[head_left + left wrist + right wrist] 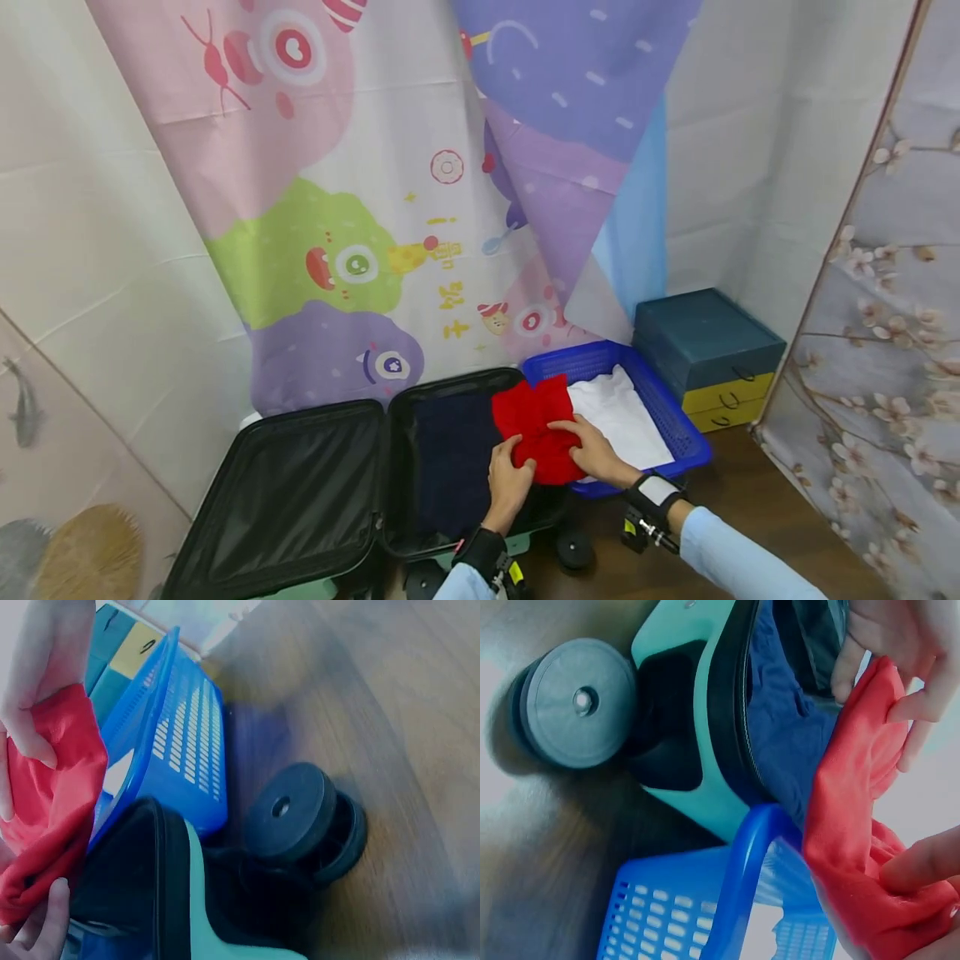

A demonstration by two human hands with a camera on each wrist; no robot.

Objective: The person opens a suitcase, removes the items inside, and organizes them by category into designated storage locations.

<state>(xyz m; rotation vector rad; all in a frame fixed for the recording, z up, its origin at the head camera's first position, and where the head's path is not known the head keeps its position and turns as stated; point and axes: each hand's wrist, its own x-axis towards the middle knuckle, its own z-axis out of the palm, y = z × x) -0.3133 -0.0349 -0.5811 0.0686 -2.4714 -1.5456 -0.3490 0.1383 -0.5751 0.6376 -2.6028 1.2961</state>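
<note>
A red cloth garment (540, 425), folded into a small bundle, hangs between both hands above where the suitcase meets the basket. My left hand (512, 479) pinches its near left edge, thumb and fingers around the fabric. On the other side my right hand (596, 450) grips the right edge, its fingers pressed into the folds. Below lies the open black-lined suitcase (405, 517), with dark navy clothing (450, 467) spread in its right half. A blue plastic basket (693, 450) holds a white folded garment (622, 417). In the right wrist view the red cloth (847, 817) droops over the basket rim.
The suitcase's other half (292, 492) lies open at the left. Its black wheels (574, 550) stick out toward me over the wooden surface (750, 500). Behind the basket stands a stack of teal and yellow drawer boxes (708, 350), against a patterned curtain (375, 208).
</note>
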